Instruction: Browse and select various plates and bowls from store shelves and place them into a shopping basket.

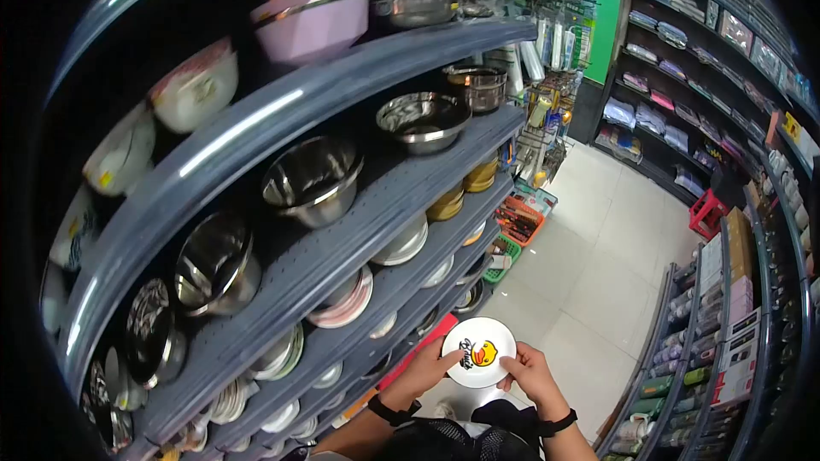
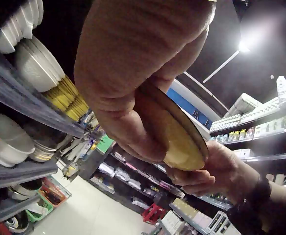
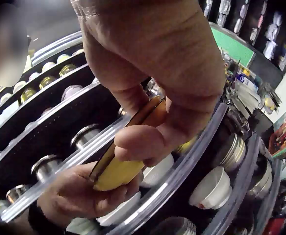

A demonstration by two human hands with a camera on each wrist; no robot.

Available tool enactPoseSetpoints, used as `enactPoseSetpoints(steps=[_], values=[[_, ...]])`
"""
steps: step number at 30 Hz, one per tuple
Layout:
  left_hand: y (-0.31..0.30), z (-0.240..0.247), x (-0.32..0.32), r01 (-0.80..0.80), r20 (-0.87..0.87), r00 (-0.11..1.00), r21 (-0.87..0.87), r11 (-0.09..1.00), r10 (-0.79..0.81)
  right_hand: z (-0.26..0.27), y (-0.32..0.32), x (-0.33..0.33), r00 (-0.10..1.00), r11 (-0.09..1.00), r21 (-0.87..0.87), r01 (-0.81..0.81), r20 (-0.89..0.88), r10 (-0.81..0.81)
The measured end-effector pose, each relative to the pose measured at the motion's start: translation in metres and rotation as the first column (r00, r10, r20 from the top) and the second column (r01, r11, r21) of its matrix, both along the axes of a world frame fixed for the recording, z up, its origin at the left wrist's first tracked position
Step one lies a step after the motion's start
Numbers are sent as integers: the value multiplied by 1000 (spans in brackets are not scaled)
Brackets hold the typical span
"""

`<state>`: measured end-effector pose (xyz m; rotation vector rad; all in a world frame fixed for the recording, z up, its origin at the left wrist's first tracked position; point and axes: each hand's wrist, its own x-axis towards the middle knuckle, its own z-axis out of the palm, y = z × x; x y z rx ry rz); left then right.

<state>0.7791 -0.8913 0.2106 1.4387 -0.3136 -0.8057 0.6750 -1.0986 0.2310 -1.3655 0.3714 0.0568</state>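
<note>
A round white plate (image 1: 480, 353) with a yellow duck face and black lettering is held up in front of the body in the head view. The left hand (image 1: 424, 369) pinches its left edge, thumb on top. On the opposite edge the right hand (image 1: 533, 373) grips it, thumb on the face and fingers beneath. From the left wrist view the plate (image 2: 182, 139) appears nearly edge-on between both hands, its surface yellowish. The right wrist view shows the plate (image 3: 118, 169) tilted, with fingers of both hands round its rim.
Shelves (image 1: 342, 205) at the left carry metal bowls (image 1: 314, 181), a pink bowl (image 1: 313, 17) and stacked plates. A tiled floor (image 1: 572, 265) runs between them and the stocked shelves at the right. Orange and green baskets (image 1: 502, 258) and a red stool (image 1: 707, 212) stand on the floor.
</note>
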Motion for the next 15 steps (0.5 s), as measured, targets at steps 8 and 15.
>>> enactPoseSetpoints(steps=[8,15], values=[[-43,16,74,-142,15,990,-6,990,142,-1,-55,118,997,997,62,-53,54,50],[-81,54,141,-359,-24,933,-4,933,359,13,-94,245,961,965,76,-253,134,241]])
